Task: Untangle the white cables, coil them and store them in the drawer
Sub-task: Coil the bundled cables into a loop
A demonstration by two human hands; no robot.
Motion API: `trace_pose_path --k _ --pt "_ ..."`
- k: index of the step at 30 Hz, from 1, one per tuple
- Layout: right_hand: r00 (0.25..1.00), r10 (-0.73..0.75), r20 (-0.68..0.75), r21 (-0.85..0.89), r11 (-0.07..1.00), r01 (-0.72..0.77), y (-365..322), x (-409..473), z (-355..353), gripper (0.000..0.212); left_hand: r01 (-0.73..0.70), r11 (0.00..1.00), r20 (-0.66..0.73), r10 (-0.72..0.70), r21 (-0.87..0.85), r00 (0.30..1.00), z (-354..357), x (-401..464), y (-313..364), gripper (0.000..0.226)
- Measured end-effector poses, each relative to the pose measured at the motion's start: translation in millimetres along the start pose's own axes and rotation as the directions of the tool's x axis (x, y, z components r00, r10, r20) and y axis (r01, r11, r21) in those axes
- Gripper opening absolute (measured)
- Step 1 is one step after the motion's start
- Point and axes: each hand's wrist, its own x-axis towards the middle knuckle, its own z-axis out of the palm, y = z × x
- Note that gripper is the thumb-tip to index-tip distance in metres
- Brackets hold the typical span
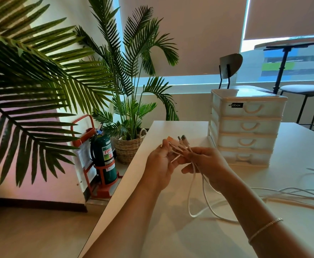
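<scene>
Above the white table (171, 235), my left hand (159, 164) and my right hand (208, 164) meet and together hold the ends of several white cables (191, 187). The plug ends stick up between my fingers, near the left hand's fingertips. From my right hand the cables hang in loops down to the table and trail off to the right edge of the view. A white plastic drawer unit (245, 127) with several shut drawers stands just behind my right hand.
The table's left edge runs diagonally close to my left arm. On the floor to the left stand a green fire extinguisher (104, 157) in a red stand and a potted palm in a wicker basket (128, 148). Chairs (228, 69) and a round table stand behind the drawer unit.
</scene>
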Motion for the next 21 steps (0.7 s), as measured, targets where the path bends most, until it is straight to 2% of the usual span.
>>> trace_pose_path --k 5,10,16,21 --pt "0.999 0.02 -0.028 -0.041 0.999 -0.021 1.0 0.5 1.8 0.015 -0.021 0.999 -0.014 0.02 -0.047 1.0 4.6 -3.3 2.9 0.024" --pt "1.0 0.021 -0.002 -0.083 0.996 -0.021 2.6 0.0 4.3 0.017 -0.056 0.998 -0.02 0.056 0.02 0.998 4.4 -4.3 1.5 0.018" --pt "1.0 -0.028 0.008 -0.091 0.995 0.028 4.7 2.4 5.1 0.029 0.005 1.0 -0.011 -0.005 0.018 1.0 5.8 -5.4 -3.9 0.043" --pt "0.997 0.027 0.074 -0.091 0.996 -0.02 4.2 1.1 4.1 0.03 0.057 0.998 0.024 -0.057 0.004 0.998 7.2 -6.8 -4.5 0.05"
